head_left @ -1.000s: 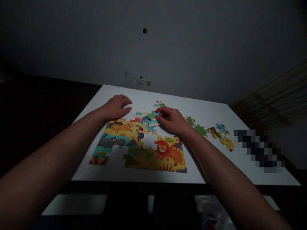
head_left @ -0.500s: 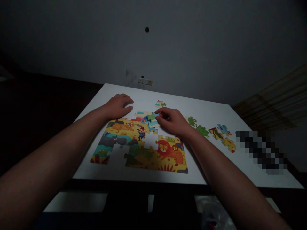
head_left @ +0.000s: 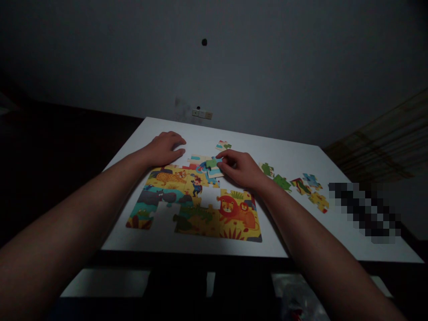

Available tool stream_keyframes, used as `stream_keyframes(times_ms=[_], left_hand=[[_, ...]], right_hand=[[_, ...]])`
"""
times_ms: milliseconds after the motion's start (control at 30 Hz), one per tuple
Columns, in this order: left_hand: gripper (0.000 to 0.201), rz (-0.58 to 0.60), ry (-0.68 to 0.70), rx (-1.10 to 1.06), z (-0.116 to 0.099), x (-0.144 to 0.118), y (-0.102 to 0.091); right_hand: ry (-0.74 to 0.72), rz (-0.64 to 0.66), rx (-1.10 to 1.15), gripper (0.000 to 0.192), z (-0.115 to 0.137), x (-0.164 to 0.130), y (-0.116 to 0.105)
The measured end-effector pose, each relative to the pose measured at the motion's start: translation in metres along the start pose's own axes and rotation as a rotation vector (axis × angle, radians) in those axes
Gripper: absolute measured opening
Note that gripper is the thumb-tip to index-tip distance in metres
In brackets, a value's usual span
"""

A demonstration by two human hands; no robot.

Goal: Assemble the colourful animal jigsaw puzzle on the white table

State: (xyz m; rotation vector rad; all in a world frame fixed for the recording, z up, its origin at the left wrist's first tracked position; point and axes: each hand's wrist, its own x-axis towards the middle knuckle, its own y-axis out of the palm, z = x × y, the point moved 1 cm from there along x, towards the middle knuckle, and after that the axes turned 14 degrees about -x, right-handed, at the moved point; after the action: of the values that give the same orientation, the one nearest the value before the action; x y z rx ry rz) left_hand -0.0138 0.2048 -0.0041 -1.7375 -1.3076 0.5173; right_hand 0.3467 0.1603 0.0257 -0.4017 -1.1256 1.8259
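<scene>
Near table edge (head_left: pixel 187 249): half-built puzzle (head_left: pixel 200 209), gaps inside, white strip free in front. Little changed in last second: right hand (head_left: pixel 242 168) still pinching green-blue piece (head_left: pixel 214 166) at puzzle's far edge, seating unfinished. Left hand (head_left: pixel 163 149) still flat, fingers together, bracing far-left corner. Loose pieces (head_left: pixel 301 183) rightward; far table free.

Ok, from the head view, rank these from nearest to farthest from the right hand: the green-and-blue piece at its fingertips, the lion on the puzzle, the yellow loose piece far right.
1. green-and-blue piece, at the right hand fingertips, touching.
2. lion, just below the hand, on the puzzle.
3. yellow loose piece, far right on the table.
</scene>
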Motion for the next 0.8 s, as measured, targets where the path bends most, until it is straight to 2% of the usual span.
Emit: stream_keyframes(times_ms=[800], left_hand=[[0.057, -0.015, 0.012, -0.015, 0.0042, -0.0001, 0.0014]], right_hand=[[0.003, 0.020, -0.034, 0.028, 0.0029, 0.0000, -0.0013]])
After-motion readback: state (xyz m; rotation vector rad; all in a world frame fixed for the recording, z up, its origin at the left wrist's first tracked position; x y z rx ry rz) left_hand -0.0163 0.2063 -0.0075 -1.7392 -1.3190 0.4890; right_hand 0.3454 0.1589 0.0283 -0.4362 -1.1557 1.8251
